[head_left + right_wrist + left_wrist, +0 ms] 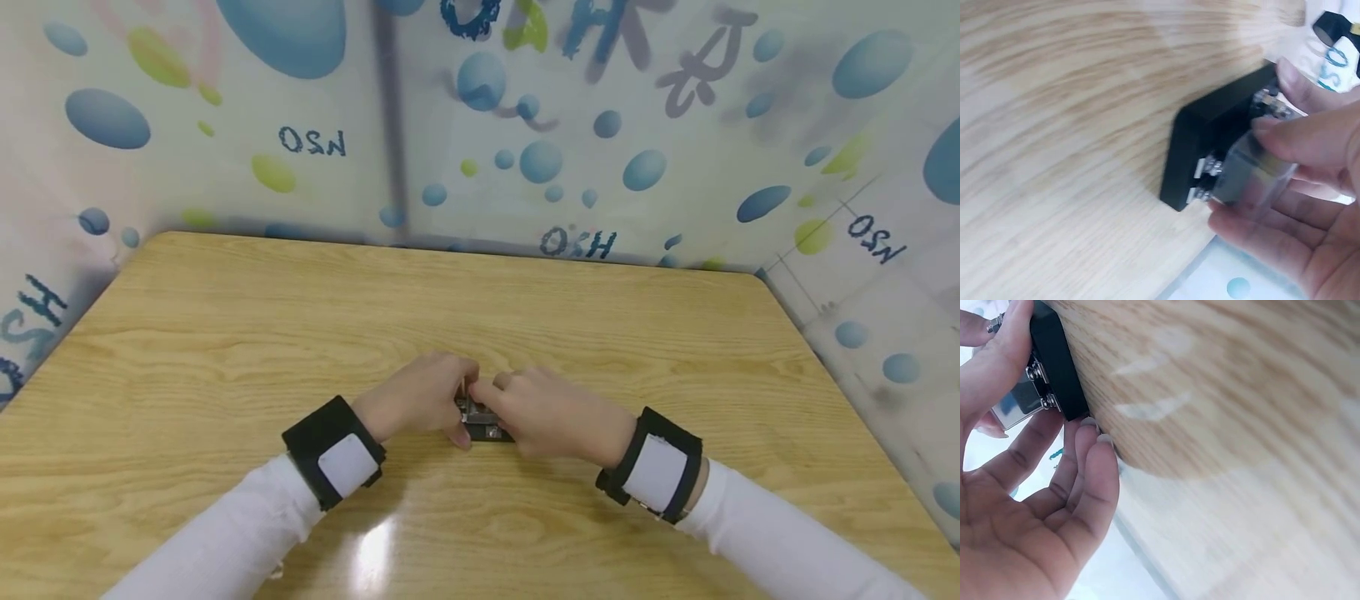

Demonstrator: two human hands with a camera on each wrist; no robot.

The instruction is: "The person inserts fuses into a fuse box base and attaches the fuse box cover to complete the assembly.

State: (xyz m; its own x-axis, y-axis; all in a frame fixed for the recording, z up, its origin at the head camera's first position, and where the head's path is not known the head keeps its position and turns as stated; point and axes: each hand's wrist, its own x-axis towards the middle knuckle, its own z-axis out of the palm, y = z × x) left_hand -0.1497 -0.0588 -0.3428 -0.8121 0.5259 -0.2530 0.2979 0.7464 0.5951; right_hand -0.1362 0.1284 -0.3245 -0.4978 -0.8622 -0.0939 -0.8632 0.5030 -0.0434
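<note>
Between the two hands, a small device with a black base (480,432) sits on the table. Metal screw terminals (1211,167) line the base, and a clear plastic box (1244,178) stands on its top. My left hand (423,393) holds the base by its edges, thumb at one side and fingertips at the other, as the left wrist view shows. My right hand (551,412) pinches the clear box between thumb and fingers. From the head view, the hands cover much of the device. The box's contents are blurred.
A wooden table (225,333) reaches back to a pale backdrop (360,192) printed with blue and green drops and lettering. Each wrist wears a black band (333,450) over a white sleeve (225,533). Light glares off the table near the left forearm.
</note>
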